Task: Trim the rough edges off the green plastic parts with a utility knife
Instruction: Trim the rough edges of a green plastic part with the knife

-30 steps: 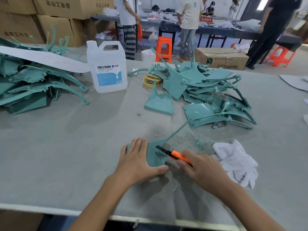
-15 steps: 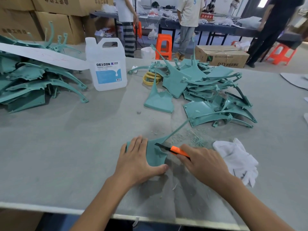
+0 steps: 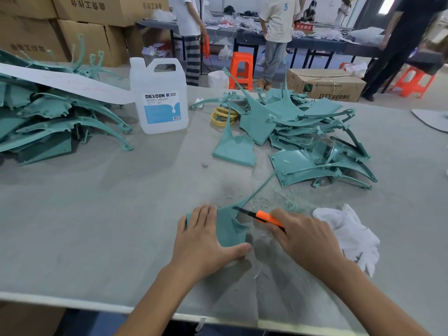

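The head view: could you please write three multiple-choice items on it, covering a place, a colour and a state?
1. Where does the white cloth lie? A far left; B just right of the right hand; C far centre.
2. What colour is the utility knife handle? A orange; B yellow; C blue.
3. What is the left hand doing? A hanging idle; B pressing the green part down; C lifting it.
Answers: B, cloth lies beside that hand; A, its body is plainly orange; B, it lies flat on the part.
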{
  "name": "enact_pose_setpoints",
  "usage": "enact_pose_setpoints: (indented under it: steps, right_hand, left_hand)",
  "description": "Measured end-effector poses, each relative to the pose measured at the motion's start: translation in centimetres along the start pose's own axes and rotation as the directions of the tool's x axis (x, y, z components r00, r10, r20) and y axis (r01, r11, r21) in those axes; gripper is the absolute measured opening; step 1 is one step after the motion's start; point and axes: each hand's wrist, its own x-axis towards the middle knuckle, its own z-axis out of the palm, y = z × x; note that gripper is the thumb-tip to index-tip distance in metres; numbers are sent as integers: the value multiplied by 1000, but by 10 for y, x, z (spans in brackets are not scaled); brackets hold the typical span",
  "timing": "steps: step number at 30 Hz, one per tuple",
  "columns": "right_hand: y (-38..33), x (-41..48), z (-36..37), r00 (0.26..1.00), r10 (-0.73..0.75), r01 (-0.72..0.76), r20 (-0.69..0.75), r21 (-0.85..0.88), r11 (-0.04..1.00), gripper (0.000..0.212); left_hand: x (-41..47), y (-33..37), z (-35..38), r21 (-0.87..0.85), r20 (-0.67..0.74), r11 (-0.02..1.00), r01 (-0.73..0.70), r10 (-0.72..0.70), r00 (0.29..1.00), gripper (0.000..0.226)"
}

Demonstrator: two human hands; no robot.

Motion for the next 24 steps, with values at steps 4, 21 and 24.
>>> enact_pose_setpoints:
  steps: [4,21,24]
  right_hand:
    - [-5,0,-1,998,-15,15,-57,-1,1000,39]
    - [32,40,-32,972,147,-182,-185,-191,965,34]
    - [5,34,-31,996,60,-71,-61,-193,979,33]
  left_hand:
    - [-7,6,5,1,-47,1000,31,-31,998,139]
    - [-13,29,-9,65,-95,995,79,-73,993,116]
    - [-13,28,-9,57,-75,995,77,-73,995,120]
